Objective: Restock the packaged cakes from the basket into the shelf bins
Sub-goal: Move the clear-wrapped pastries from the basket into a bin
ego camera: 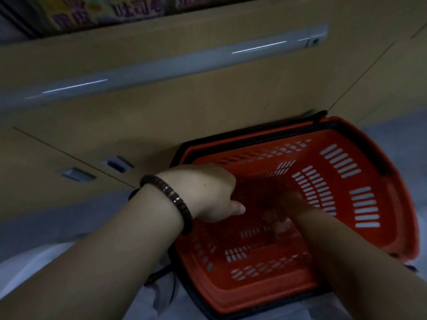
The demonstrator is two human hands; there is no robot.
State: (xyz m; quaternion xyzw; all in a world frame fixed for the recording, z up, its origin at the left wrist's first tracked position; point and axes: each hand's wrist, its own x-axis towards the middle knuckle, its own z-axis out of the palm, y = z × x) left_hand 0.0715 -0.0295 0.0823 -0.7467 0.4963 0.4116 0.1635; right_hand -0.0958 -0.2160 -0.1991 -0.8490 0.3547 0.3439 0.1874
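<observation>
A red plastic basket with slotted walls and a black rim stands on the floor at the lower right, tilted in this view. Both my hands reach down into it. My left hand, with a dark bead bracelet on its wrist, is over the basket's left side; its thumb shows but its fingers are hidden inside. My right hand is deeper, near the basket's bottom, dark and blurred. A small pale blurred shape lies at its fingertips; I cannot tell whether it is a cake pack or fingers.
A beige cabinet front rises right behind the basket, with a white rail across it and two recessed handles. Yellow packs with purple print sit on the shelf above. Grey floor lies to the left.
</observation>
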